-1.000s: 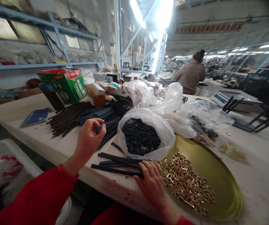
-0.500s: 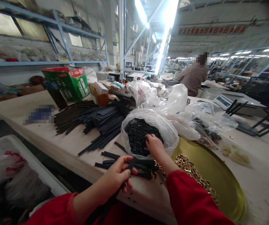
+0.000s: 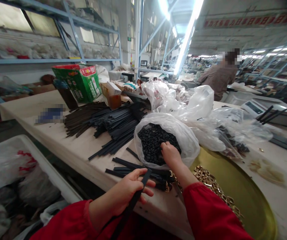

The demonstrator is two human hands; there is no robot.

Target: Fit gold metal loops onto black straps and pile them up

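A black strap [image 3: 133, 201] runs across the palm of my left hand [image 3: 133, 186], pinched under the thumb near its upper end. My right hand [image 3: 170, 155] reaches into an open white plastic bag [image 3: 188, 136] filled with small black loops [image 3: 150, 140]. Its fingertips are down among the loops, closed, and what they pinch cannot be made out. Black straps with gold buckles [image 3: 167, 186] lie between my hands, in front of the bag. Gold metal buckles [image 3: 208, 178] are heaped on a round gold tray [image 3: 248, 186] to the right.
Piles of black strips [image 3: 118, 123] spread left of the bag. A green box [image 3: 83, 83] and clear plastic bags [image 3: 195, 100] stand behind. At the lower left is a white bin [image 3: 41, 163]. A person [image 3: 218, 76] is in the background, near a scale [image 3: 253, 107].
The view has shifted, so most things sit further right. My left fingers have loosened and spread a little around the strap. My right hand is still among the loops.
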